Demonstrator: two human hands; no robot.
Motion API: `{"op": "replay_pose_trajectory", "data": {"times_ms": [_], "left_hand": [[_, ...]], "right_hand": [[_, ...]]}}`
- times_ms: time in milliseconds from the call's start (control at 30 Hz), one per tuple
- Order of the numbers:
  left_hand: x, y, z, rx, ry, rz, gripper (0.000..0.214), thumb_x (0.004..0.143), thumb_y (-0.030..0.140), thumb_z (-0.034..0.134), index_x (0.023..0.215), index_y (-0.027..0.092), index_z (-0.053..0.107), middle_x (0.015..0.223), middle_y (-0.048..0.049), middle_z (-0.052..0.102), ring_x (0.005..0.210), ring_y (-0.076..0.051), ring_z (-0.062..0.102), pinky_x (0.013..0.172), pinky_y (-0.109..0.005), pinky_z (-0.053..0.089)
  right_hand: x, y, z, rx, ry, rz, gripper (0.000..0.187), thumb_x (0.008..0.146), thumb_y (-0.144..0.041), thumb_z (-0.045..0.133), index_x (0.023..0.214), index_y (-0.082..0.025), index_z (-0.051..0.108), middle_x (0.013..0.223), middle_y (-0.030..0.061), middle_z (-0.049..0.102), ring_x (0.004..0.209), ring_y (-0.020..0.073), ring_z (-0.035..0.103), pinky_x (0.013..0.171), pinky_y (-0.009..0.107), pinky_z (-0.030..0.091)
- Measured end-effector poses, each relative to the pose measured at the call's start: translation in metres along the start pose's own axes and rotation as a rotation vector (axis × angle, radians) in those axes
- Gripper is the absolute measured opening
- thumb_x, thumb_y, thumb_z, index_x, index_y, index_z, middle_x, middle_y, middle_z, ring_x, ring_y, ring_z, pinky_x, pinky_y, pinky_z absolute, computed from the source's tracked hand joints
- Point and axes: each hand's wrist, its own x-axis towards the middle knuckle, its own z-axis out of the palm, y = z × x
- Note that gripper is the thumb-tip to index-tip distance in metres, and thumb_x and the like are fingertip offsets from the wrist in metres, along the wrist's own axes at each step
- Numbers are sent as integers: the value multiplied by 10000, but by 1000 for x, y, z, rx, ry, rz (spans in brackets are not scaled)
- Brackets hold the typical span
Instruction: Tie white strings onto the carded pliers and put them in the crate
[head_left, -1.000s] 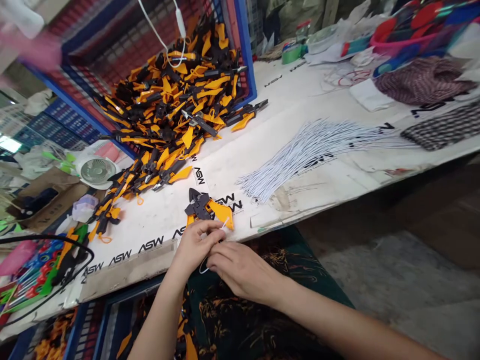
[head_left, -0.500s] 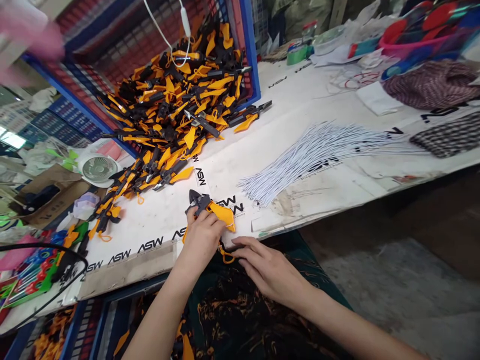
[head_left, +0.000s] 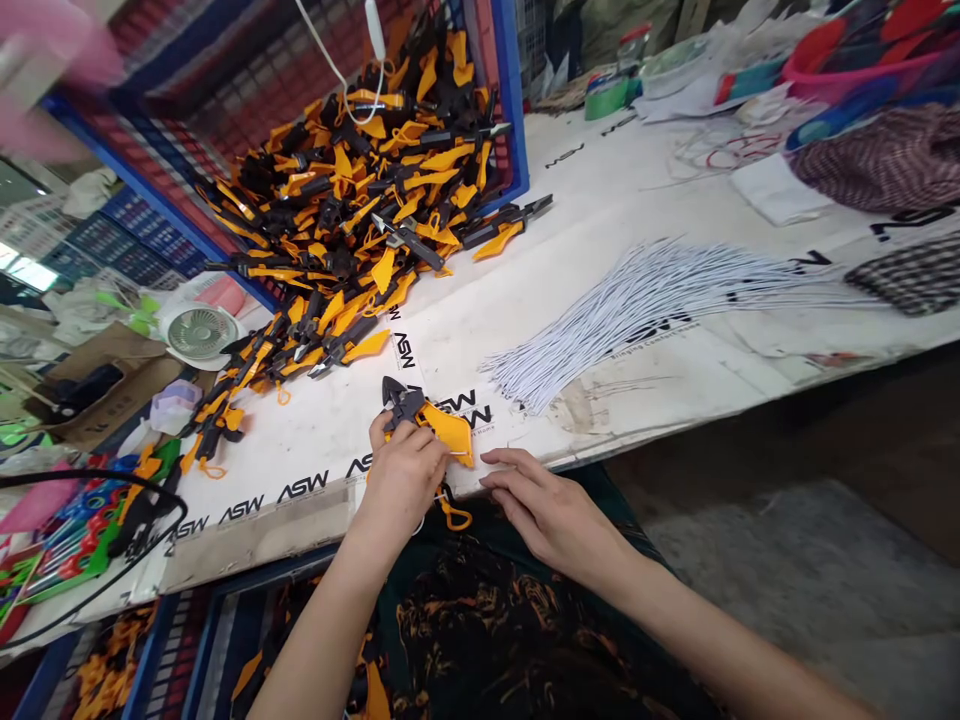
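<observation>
The head view looks down on a white bench (head_left: 592,240) printed with black ASW logos. At its near edge, the left hand (head_left: 401,480) grips a pair of pliers (head_left: 439,425) with black jaws and orange handles, its fingers closed around them. An orange loop (head_left: 455,516) hangs just below, past the edge. The right hand (head_left: 555,520) is open and empty, fingers loosely spread, their tips just beside the pliers. Toward the far left corner, a heap of similar loose pliers (head_left: 322,345) lies on the bench and fills a blue crate (head_left: 514,130). A bundle of white cords (head_left: 660,310) lies to the right, and a dark patterned cloth (head_left: 480,620) lies below the near edge.
</observation>
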Motion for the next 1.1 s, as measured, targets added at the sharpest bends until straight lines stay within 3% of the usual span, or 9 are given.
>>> {"op": "replay_pose_trajectory", "data": {"times_ms": [200, 367, 600, 1100], "left_hand": [[2, 6, 2, 3, -23, 5, 170, 943, 207, 543, 834, 229, 671, 785, -10, 686, 859, -210, 583, 1018, -488, 282], [1, 10, 5, -67, 2, -41, 148, 958, 220, 536, 903, 237, 673, 857, -7, 696, 881, -191, 602, 1031, -460, 277], [1, 7, 11, -107, -16, -96, 157, 963, 262, 540, 872, 222, 662, 841, -12, 688, 868, -191, 601, 1003, -442, 294], [7, 14, 11, -139, -48, -138, 210, 963, 236, 504, 796, 197, 626, 802, -21, 665, 859, -194, 582, 975, -434, 315]], "right_hand": [[-1, 0, 0, 11, 6, 13, 213, 977, -140, 419, 1100, -226, 569, 1296, 113, 579, 952, 196, 692, 756, 333, 587], [6, 0, -1, 89, 70, 53, 213, 976, -146, 422, 1097, -227, 577, 1232, 109, 602, 1066, 206, 657, 854, 347, 574], [18, -3, -2, 91, 91, 171, 186, 956, -163, 424, 1020, -218, 590, 1007, 77, 672, 863, 208, 684, 768, 354, 570], [19, -5, -3, 72, 10, 193, 181, 970, -177, 412, 1009, -218, 583, 999, 58, 686, 854, 199, 679, 753, 326, 540]]}}
